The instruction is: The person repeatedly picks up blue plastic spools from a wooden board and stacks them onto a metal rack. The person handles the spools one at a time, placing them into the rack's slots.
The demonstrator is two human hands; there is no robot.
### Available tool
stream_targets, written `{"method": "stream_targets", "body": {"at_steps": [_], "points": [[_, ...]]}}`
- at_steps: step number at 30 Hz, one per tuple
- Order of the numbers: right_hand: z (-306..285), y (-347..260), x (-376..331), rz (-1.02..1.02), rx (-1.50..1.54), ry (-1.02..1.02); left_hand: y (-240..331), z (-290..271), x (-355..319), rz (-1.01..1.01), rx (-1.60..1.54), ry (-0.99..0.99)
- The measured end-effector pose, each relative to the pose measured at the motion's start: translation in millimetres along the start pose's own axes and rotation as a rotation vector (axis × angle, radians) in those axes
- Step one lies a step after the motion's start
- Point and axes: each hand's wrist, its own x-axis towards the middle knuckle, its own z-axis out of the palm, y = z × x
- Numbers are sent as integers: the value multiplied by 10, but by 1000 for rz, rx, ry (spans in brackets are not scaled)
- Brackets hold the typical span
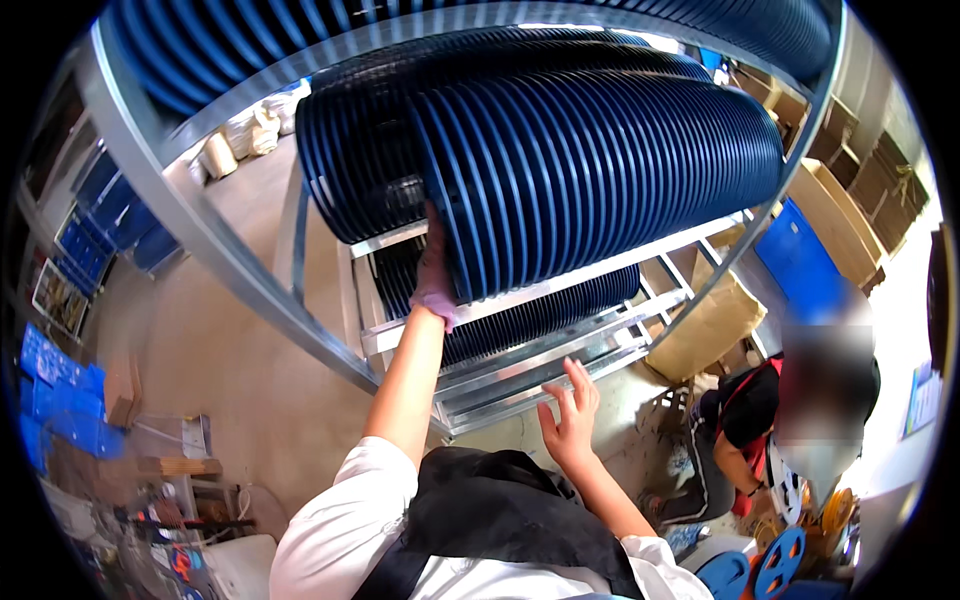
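Observation:
Rows of dark round discs, like reels, stand on edge in a metal rack, their rims shining blue. My left hand reaches to the left end of the middle row of discs. Its fingers point upward and lie along the end disc, in the gap beside a second row; the fingertips are partly in shadow. My right hand is raised in front of the rack's lower bars, fingers apart, holding nothing.
The rack's metal post curves down on the left. More discs sit on a lower level. At right, a person bends near blue wheels. Cardboard boxes stand behind; blue bins are at far left.

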Motion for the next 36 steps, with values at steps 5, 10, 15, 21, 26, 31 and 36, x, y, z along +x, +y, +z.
{"method": "stream_targets", "body": {"at_steps": [5,10,15,21,26,31,36], "points": [[-57,481,-838,320,-88,-23,-162,47,213,35,-213,-64],[-253,765,-1610,648,-114,60,-171,153,-214,372,115,358],[-468,693,-2802,999,-171,171,-471,838,-1087,1411,926,-131],[-469,513,-4233,1566,-37,251,-1650,1820,-1620,725,1550,-1632],[-408,733,-5202,1667,-190,573,-2599,2212,-1933,-89,1754,-2040],[6,-469,-5090,2148,-144,720,-2864,2066,-2166,-32,1750,-2298],[361,-752,-4805,2199,-248,656,-3358,2031,-2277,62,1726,-2605]]}}
